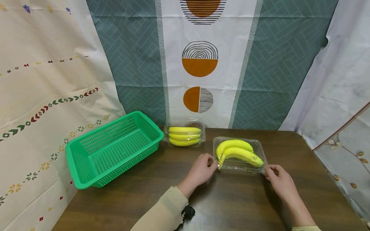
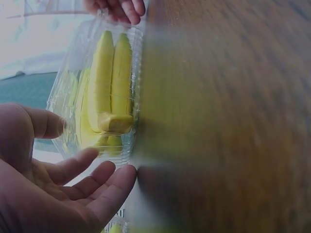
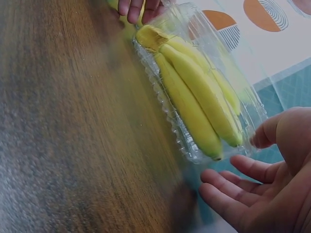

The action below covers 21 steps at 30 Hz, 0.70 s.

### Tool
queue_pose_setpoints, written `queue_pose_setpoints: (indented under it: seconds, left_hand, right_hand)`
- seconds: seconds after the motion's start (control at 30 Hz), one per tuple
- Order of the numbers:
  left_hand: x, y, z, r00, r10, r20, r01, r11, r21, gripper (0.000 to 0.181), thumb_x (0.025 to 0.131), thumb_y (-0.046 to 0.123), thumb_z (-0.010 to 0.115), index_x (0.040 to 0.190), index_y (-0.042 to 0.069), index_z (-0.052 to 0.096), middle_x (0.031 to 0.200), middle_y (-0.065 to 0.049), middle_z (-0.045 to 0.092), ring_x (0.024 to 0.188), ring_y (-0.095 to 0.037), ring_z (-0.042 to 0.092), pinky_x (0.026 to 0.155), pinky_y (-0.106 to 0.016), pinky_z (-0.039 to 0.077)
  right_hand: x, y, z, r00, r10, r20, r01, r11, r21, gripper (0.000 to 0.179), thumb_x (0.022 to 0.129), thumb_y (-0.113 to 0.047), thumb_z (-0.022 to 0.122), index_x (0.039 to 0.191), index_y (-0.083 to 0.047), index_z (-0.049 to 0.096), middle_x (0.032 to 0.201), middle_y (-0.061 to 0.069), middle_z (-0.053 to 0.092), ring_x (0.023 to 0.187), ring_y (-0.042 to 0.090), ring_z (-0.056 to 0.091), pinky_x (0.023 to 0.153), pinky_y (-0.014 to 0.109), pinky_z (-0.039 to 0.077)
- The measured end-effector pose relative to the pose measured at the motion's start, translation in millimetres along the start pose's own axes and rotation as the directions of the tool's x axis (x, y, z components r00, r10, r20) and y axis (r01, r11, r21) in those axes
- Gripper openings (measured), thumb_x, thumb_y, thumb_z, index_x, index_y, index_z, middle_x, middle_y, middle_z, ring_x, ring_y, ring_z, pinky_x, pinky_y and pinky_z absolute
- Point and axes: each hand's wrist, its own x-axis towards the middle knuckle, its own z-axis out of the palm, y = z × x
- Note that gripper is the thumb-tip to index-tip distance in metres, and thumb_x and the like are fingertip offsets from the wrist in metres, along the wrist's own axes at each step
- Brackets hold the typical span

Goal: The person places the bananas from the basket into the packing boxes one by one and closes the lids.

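Note:
A clear plastic clamshell box [image 1: 231, 165] with a bunch of yellow bananas [image 1: 238, 154] inside is between my two hands, right of the table's middle. My left hand [image 1: 200, 171] pinches its near left corner. In the left wrist view, the thumb [image 2: 48, 124] is at the upper edge and the other fingers spread below. My right hand [image 1: 281, 182] pinches the near right corner, with the thumb [image 3: 266, 132] at the box's edge in the right wrist view. The banana stems point toward my left hand.
A second clear box [image 1: 203, 136] with bananas [image 1: 184, 136] stands at the back, against the patterned curtain [image 1: 138, 64]. To the left is a green plastic basket [image 1: 115, 169] with perforated walls. A small black object [image 1: 188, 212] shows by my left sleeve on the brown table [image 1: 231, 205].

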Motion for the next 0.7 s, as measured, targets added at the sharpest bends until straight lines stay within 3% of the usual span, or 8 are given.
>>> queue_pose_setpoints:
  seconds: [0.23,0.7]
  left_hand:
    - [-0.3,-0.8,0.6,0.999,0.032,0.007,-0.032,0.997,0.064,0.02,0.108,0.023,0.062,0.099,0.01,0.074,0.098,0.002,0.062,0.088,-0.015,0.056,0.082,-0.035,0.051]
    - [-1.0,-1.7,0.4,1.0,0.016,0.024,-0.017,0.999,0.046,0.023,0.105,0.017,0.06,0.083,0.015,0.061,0.088,0.003,0.055,0.079,-0.013,0.05,0.074,-0.031,0.045]
  right_hand:
    - [0.5,1.1,-1.6,1.0,-0.004,0.004,0.004,0.999,-0.048,0.059,0.118,-0.042,0.043,0.142,0.009,0.058,0.135,0.028,0.072,0.132,0.045,0.068,0.086,0.027,0.052]
    - [1.0,3.0,-3.4,1.0,0.006,0.013,-0.005,0.998,-0.07,0.052,0.117,-0.042,0.044,0.129,0.002,0.069,0.138,0.025,0.071,0.134,0.043,0.066,0.097,0.036,0.051]
